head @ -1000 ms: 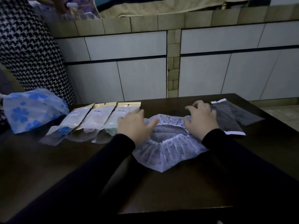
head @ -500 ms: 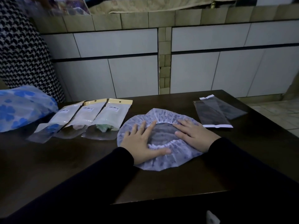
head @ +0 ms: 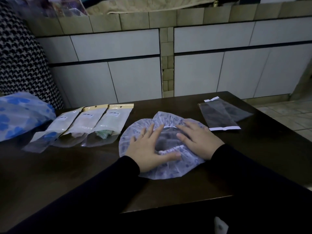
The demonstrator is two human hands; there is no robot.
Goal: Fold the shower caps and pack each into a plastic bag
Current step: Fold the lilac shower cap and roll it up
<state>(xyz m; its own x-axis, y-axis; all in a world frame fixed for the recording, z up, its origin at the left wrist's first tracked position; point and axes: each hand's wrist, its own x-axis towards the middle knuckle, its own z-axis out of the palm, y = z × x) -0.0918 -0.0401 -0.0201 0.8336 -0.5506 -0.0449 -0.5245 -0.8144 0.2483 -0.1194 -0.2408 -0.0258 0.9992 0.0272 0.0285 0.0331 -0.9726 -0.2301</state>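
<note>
One pale lilac printed plastic shower cap [head: 162, 169] lay spread into a rough disc near the middle of the dark brown wooden surface [head: 84, 179], its gathered elastic opening facing up. A second before, it had been bunched and partly lifted at its far edge; half a second before, it had already been pressed down, and the picture had barely altered since (only a small flap at the far rim stood slightly raised). The left hand [head: 148, 149] rested palm-down on the near-left part of the cap, its fingers [head: 156, 132] spread and flat, thumb stretched along the elastic. The right hand [head: 199, 141] lay palm-down on the right part, fingers splayed and pressing, pinching nothing. Judging by this, the flattening step was about finished and the first fold was yet to come.

To the left, touching one another in a fanned row, sat three filled clear plastic pouches with pale yellow header strips [head: 94, 125], which suggested three caps already packed. Further left lay a crumpled blue flower-printed shower cap [head: 22, 114], unfolded. To the right of the hands, just beside the cap, were empty clear plastic bags with white adhesive strips [head: 219, 115], overlapping, ready for the next packing. Beyond the surface ran white cabinet doors [head: 118, 76].
</note>
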